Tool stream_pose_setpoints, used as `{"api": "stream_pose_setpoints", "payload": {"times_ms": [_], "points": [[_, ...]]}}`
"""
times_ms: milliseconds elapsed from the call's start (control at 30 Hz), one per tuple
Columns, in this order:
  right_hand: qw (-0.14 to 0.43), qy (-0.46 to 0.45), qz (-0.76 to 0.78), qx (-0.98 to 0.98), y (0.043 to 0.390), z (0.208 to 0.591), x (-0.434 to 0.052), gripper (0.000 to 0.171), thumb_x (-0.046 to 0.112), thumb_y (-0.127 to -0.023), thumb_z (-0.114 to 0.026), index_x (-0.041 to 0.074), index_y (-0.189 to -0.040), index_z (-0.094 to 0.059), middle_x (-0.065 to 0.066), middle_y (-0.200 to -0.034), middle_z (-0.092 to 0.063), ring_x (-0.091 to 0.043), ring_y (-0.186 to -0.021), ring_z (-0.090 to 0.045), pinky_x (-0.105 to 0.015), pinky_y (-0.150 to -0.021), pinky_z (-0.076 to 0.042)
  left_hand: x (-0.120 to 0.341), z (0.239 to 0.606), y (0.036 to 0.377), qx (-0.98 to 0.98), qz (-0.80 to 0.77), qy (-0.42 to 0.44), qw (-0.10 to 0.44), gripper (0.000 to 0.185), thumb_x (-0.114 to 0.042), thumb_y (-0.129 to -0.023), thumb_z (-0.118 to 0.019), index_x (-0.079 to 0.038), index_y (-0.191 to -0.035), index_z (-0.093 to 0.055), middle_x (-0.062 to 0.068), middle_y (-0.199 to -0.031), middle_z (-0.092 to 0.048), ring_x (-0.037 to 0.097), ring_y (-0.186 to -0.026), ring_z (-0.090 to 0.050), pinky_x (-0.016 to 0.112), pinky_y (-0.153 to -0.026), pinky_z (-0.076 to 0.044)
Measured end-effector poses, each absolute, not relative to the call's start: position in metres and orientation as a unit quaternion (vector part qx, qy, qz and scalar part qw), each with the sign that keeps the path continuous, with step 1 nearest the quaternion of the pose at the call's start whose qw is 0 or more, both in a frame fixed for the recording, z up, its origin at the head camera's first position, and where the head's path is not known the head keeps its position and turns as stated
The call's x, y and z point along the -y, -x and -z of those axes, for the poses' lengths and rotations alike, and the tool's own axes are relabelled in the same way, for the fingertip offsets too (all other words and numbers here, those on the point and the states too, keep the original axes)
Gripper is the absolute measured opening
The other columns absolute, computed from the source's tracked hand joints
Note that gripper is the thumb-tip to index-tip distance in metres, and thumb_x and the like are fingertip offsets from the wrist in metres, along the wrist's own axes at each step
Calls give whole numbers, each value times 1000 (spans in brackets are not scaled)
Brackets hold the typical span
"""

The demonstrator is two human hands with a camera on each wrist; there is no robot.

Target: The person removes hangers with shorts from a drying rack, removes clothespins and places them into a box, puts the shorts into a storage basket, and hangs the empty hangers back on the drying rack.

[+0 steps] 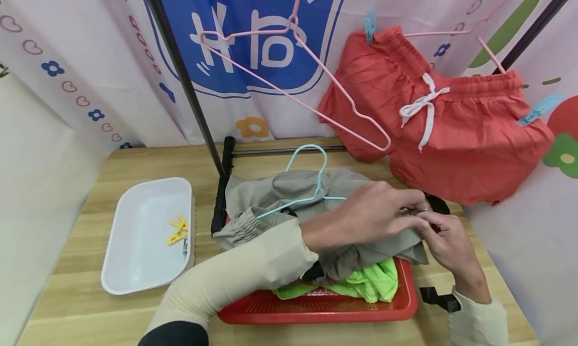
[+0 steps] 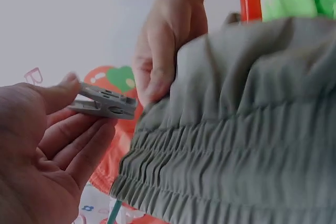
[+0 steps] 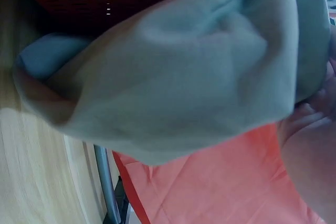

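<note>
Grey shorts (image 1: pixel 289 183) with a gathered elastic waistband lie over a red basket, a light blue hanger (image 1: pixel 326 165) set along the waistband. My left hand (image 1: pixel 361 215) reaches across to the right end of the shorts. Between its thumb and fingers it pinches a grey clothespin (image 2: pixel 107 103), whose tip is close to the waistband edge in the left wrist view. My right hand (image 1: pixel 451 243) grips the waistband's right corner, its thumb showing against the cloth. In the right wrist view, a leg of the shorts hides most of that hand.
The red basket (image 1: pixel 316 316) also holds bright green cloth (image 1: pixel 375 281). At left stands a white tray (image 1: pixel 135 235) with yellow clothespins (image 1: pixel 178 230). Red shorts (image 1: pixel 456 130) hang from the rack by blue clothespins, beside a bare pink hanger (image 1: pixel 280 89).
</note>
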State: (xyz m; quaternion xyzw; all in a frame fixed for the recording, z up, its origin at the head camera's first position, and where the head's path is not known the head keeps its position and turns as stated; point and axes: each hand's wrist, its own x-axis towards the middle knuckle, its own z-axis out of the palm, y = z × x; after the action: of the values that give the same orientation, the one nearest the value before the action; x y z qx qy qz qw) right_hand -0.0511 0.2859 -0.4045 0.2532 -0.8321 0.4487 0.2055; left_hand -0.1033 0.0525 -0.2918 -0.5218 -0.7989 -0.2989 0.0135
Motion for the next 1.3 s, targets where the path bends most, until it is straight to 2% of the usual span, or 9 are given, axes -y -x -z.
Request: {"api": "stream_pose_setpoints", "payload": {"times_ms": [67, 200, 333, 467, 633, 800, 967, 1167, 1300], "points": [[208, -253, -448, 832, 52, 405, -287, 18, 3, -103, -62, 8, -87, -68, 8, -64, -43, 0, -55, -38, -19, -51, -33, -47, 290, 99, 795, 306, 524, 1, 20, -31, -102, -69, -17, -115, -72, -13, -92, -69, -2, -68, -53, 13, -66, -43], [189, -247, -460, 832, 53, 403, -287, 18, -13, -96, -62, 1, -96, -74, 10, -81, -66, 1, -68, -57, -14, -62, -46, -20, 286, 86, 777, 345, 526, -2, 32, -32, -102, -68, -11, -127, -68, -8, -101, -70, 0, -78, -58, 13, -74, -46], [166, -248, -469, 831, 54, 402, -286, 29, -20, -90, -63, -8, -114, -74, 8, -110, -74, -3, -92, -69, -14, -80, -53, 26, 285, 70, 753, 391, 525, 70, 36, -24, -99, -73, -4, -129, -67, 3, -115, -74, 4, -100, -68, 16, -92, -50], [165, -236, -459, 841, 53, 403, -287, 28, -21, -89, -64, -9, -113, -74, 15, -114, -72, -2, -99, -69, -13, -84, -52, 78, 289, 62, 748, 438, 478, 144, 35, -20, -97, -75, -1, -126, -69, 9, -122, -72, 15, -113, -68, 26, -98, -52], [165, -233, -459, 842, 50, 406, -288, 32, -23, -88, -64, -8, -114, -74, 14, -114, -72, 0, -98, -68, -12, -83, -51, 147, 299, 52, 791, 456, 359, 194, 32, -21, -95, -77, -1, -120, -72, 7, -118, -74, 21, -104, -73, 26, -91, -56], [161, -251, -469, 832, 51, 407, -289, 32, -23, -88, -63, -9, -115, -73, 9, -115, -73, -2, -98, -69, -13, -84, -52, 213, 322, 41, 859, 409, 212, 225, 41, 5, -80, -85, -3, -119, -74, 6, -115, -75, 4, -105, -70, 18, -90, -53], [158, -259, -469, 829, 51, 405, -292, 31, -22, -88, -64, -9, -114, -74, 10, -117, -72, -3, -101, -69, -14, -84, -52, 260, 357, 30, 889, 396, 61, 222, 33, 1, -86, -83, -5, -117, -75, 5, -110, -76, -13, -98, -64, 7, -85, -48], [136, -259, -467, 834, 51, 406, -293, 32, -23, -88, -63, -8, -115, -74, 7, -116, -73, -4, -104, -69, -16, -85, -54, 295, 400, 22, 909, 372, -26, 186, 28, -2, -91, -78, 6, -116, -70, 24, -107, -73, -27, -91, -51, 1, -81, -44], [125, -247, -475, 835, 51, 407, -293, 32, -24, -88, -63, -9, -115, -73, 7, -116, -73, -5, -104, -69, -17, -86, -54, 309, 414, 23, 928, 335, -51, 156, 30, -6, -93, -77, 9, -117, -68, 29, -109, -71, -6, -91, -67, -3, -76, -40]]}}
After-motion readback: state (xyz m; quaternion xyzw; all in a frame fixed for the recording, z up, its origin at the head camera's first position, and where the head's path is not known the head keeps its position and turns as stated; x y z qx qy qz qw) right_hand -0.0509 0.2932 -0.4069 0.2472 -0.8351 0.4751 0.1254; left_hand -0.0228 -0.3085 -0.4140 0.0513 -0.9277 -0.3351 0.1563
